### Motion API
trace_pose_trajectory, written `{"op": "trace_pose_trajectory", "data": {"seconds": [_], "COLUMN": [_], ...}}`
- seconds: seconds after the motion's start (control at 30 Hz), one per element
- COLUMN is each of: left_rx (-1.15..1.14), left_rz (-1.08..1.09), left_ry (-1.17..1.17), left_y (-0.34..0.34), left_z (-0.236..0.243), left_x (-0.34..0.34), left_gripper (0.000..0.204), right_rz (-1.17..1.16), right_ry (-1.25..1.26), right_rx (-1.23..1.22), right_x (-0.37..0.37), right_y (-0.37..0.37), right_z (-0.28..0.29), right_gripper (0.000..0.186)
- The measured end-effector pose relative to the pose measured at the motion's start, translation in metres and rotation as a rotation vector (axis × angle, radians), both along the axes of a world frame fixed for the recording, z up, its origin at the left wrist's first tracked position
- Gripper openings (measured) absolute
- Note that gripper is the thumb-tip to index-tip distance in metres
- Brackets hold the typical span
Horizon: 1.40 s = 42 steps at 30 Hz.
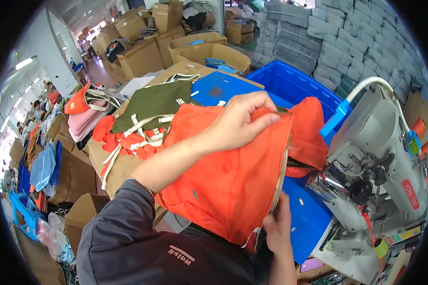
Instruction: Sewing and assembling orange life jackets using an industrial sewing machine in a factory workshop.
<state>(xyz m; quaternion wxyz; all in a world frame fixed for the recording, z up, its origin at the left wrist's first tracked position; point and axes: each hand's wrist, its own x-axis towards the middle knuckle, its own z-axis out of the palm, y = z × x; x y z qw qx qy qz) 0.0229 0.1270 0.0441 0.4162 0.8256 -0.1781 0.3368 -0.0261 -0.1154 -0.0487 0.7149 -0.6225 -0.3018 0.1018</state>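
A large orange-red fabric bag point(214, 180) is stretched out in front of my body, with a pale tape or zipper along its right edge. My left hand point(245, 118) reaches across the bag and pinches its upper right corner between thumb and curled fingers. Lower down, my right hand point(278, 223) grips the same edge near the bottom corner, its fingers partly hidden. Just beyond that edge, another orange fabric part point(309, 128) bulges toward the sewing machine point(375, 171); whether it joins the bag, I cannot tell.
Olive-green fabric point(154, 102) with cream straps lies on the table's far left, beside folded pink cloth point(86, 121). A blue work surface point(304, 221) runs under the bag. Behind stand a blue crate point(295, 78), cardboard boxes point(145, 59) and stacked grey bundles point(347, 52).
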Motion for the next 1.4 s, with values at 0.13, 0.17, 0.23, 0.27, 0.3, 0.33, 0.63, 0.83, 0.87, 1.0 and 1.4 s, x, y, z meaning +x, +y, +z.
{"op": "trace_pose_trajectory", "data": {"seconds": [0.13,0.17,0.23,0.27,0.3,0.33,0.63,0.83,0.87,1.0,1.4], "left_rx": [-0.042,-0.052,-0.032,-0.094,-0.153,-0.134,-0.593,0.614,0.631,0.368,-0.193], "left_rz": [0.251,0.245,0.235,0.31,0.379,0.401,-0.369,0.772,0.833,0.416,0.161], "left_ry": [-0.227,-0.278,-0.547,-0.634,-0.725,-0.745,0.096,1.151,1.025,0.659,0.455], "left_y": [0.026,0.031,0.041,0.053,0.063,0.075,0.204,0.315,0.268,0.186,0.098], "left_z": [0.027,0.038,0.078,0.113,0.142,0.146,0.126,-0.015,-0.015,-0.053,-0.108], "left_x": [0.026,0.041,0.061,0.054,0.042,0.036,-0.16,-0.173,-0.142,-0.055,0.009], "left_gripper": [0.013,0.012,0.016,0.015,0.015,0.015,0.023,0.061,0.055,0.058,0.045], "right_rz": [0.297,0.312,0.371,0.315,0.255,0.278,0.108,0.089,0.147,0.098,0.135], "right_ry": [-0.07,0.038,0.113,-0.018,-0.147,-0.171,0.218,0.198,0.193,0.016,-0.368], "right_rx": [-0.649,-0.633,-0.619,-0.582,-0.534,-0.522,0.113,-0.391,-0.376,-0.337,-0.571], "right_x": [-0.004,-0.007,-0.02,-0.035,-0.043,-0.04,0.044,0.072,0.071,0.051,-0.045], "right_y": [-0.035,-0.033,-0.02,-0.014,-0.009,0.002,0.049,0.079,0.079,0.098,0.033], "right_z": [-0.004,-0.005,0.016,0.041,0.062,0.082,0.003,-0.11,-0.106,-0.083,0.01], "right_gripper": [0.061,0.067,0.072,0.065,0.058,0.058,0.073,0.058,0.054,0.041,0.043]}}
